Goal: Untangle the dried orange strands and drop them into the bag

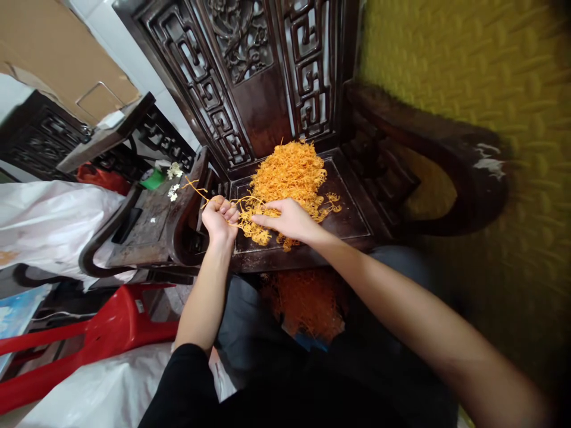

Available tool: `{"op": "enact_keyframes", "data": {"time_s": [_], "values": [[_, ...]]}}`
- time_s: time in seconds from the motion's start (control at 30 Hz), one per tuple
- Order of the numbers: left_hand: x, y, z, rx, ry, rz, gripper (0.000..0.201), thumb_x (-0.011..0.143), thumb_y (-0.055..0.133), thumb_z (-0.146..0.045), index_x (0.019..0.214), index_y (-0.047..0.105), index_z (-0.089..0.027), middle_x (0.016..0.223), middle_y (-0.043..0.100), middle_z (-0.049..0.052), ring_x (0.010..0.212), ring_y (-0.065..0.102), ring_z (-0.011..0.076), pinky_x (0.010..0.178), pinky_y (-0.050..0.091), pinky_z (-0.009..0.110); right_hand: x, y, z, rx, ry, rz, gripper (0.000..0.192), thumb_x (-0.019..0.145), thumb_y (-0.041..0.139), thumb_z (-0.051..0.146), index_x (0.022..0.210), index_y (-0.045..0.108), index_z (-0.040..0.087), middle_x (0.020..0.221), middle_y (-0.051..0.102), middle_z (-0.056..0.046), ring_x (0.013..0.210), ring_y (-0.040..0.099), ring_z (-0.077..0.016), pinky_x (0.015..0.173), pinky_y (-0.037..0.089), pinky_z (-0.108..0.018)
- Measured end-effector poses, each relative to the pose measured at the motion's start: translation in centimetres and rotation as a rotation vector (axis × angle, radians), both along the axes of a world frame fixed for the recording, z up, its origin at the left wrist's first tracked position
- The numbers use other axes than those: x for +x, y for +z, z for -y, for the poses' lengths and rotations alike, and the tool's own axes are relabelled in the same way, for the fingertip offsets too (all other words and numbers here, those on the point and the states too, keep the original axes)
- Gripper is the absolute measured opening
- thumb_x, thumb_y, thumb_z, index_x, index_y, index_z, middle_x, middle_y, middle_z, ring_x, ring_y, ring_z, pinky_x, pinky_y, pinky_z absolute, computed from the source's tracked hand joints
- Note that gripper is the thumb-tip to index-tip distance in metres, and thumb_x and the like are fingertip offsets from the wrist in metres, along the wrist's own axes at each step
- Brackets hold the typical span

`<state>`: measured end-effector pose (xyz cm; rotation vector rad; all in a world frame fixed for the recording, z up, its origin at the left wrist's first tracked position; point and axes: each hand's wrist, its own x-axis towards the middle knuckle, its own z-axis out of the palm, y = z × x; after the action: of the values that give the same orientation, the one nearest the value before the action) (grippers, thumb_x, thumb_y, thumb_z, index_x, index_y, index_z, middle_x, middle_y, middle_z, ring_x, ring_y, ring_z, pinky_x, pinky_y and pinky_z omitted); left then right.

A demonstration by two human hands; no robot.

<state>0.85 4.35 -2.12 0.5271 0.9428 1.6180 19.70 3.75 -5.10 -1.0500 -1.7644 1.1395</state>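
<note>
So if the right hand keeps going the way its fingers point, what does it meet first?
The right hand points left across the seat; it would likely meet the orange strands stretched between the hands, then the closed left hand. Depth is unclear.
</note>
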Motion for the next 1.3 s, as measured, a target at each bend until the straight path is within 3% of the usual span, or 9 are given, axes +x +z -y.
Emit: {"op": "enact_keyframes", "data": {"time_s": [0.13, 0.33, 0.43, 0.6, 0.77, 0.87, 1.0, 1.2, 1.3], "values": [[0.2, 0.2, -0.4, 0.056, 0.123, -0.031, 0.026, 0.071, 0.049, -0.011, 0.068, 0.025, -0.021, 0.053, 0.021, -0.008, 0.037, 0.021, 0.0055, 0.039, 0.009, 0.02, 0.0, -0.2, 0.0, 0.045, 0.12, 0.081, 0.041, 0.091, 0.06, 0.05, 0.079, 0.078, 0.015, 0.068, 0.068, -0.003, 0.065, 0.058, -0.0158, 0.061, 0.037, -0.029], [-4.6, 0.5, -2.0, 0.139, 0.506, -0.06, 0.026, 0.071, 0.046, -0.014, 0.068, 0.021, -0.021, 0.051, 0.017, -0.009, 0.037, 0.017, 0.0051, 0.041, 0.007, 0.02, 4.7, 1.7, 0.2, -0.146, 0.154, 0.12, 0.03, 0.081, 0.069, 0.038, 0.06, 0.07, 0.016, 0.05, 0.056, 0.002, 0.047, 0.043, -0.0098, 0.05, 0.026, -0.026], [-5.3, -0.3, -2.2, 0.07, 0.425, -0.059, 0.029, 0.069, 0.046, -0.013, 0.067, 0.018, -0.022, 0.05, 0.018, -0.009, 0.037, 0.016, 0.0053, 0.041, 0.006, 0.02, 6.5, 1.7, -0.4, -0.265, 0.14, -0.021, 0.028, 0.083, 0.066, 0.036, 0.065, 0.069, 0.015, 0.056, 0.063, 0.0, 0.039, 0.039, -0.0062, 0.045, 0.026, -0.025], [-1.7, -1.2, -2.0, 0.075, 0.198, -0.096, 0.026, 0.066, 0.047, -0.011, 0.066, 0.023, -0.021, 0.052, 0.018, -0.009, 0.037, 0.019, 0.0053, 0.041, 0.005, 0.021, 5.7, 0.5, -1.5, -0.372, -0.003, -0.275, 0.015, 0.077, 0.062, 0.02, 0.079, 0.073, 0.011, 0.077, 0.076, -0.009, 0.036, 0.049, -0.0057, 0.04, 0.032, -0.023], [1.0, -1.1, -2.3, 0.061, 0.155, -0.095, 0.024, 0.071, 0.049, -0.012, 0.065, 0.027, -0.021, 0.053, 0.019, -0.009, 0.037, 0.018, 0.0047, 0.041, 0.006, 0.021, 3.9, 0.7, -1.0, -0.476, 0.135, -0.35, 0.041, 0.077, 0.062, 0.019, 0.115, 0.076, 0.014, 0.09, 0.078, -0.01, 0.05, 0.064, -0.0105, 0.035, 0.018, -0.021], [1.8, -1.1, -2.5, 0.048, 0.116, -0.065, 0.026, 0.074, 0.05, -0.013, 0.066, 0.026, -0.021, 0.054, 0.018, -0.009, 0.038, 0.017, 0.0047, 0.04, 0.007, 0.02, 3.3, 0.5, -0.7, -0.346, 0.208, -0.246, 0.03, 0.083, 0.068, 0.034, 0.104, 0.08, 0.016, 0.078, 0.076, -0.006, 0.055, 0.063, -0.0116, 0.041, 0.029, -0.02], [3.7, -1.1, -1.8, 0.04, 0.021, -0.017, 0.024, 0.072, 0.049, -0.012, 0.065, 0.027, -0.021, 0.054, 0.019, -0.008, 0.038, 0.019, 0.0049, 0.04, 0.007, 0.02, 2.0, -0.5, -1.2, -0.081, 0.027, -0.053, 0.037, 0.076, 0.081, 0.048, 0.098, 0.083, 0.019, 0.089, 0.078, -0.007, 0.081, 0.07, -0.0193, 0.073, 0.05, -0.029], [5.3, -0.3, -0.6, 0.078, -0.035, -0.054, 0.02, 0.072, 0.046, -0.01, 0.063, 0.032, -0.02, 0.053, 0.019, -0.007, 0.037, 0.019, 0.0053, 0.04, 0.005, 0.02, 1.8, -0.1, -1.2, 0.245, -0.156, 0.297, 0.036, 0.096, 0.06, 0.042, 0.079, 0.076, 0.015, 0.078, 0.074, -0.007, 0.07, 0.061, -0.0175, 0.066, 0.038, -0.03], [4.7, 0.1, -0.7, 0.071, 0.009, -0.064, 0.022, 0.074, 0.046, -0.01, 0.063, 0.03, -0.02, 0.052, 0.017, -0.008, 0.036, 0.017, 0.0051, 0.041, 0.005, 0.019, 2.9, 1.0, -0.7, 0.437, -0.333, 0.506, 0.035, 0.101, 0.049, 0.036, 0.088, 0.073, 0.014, 0.09, 0.074, -0.01, 0.075, 0.061, -0.0187, 0.066, 0.033, -0.031]]}}
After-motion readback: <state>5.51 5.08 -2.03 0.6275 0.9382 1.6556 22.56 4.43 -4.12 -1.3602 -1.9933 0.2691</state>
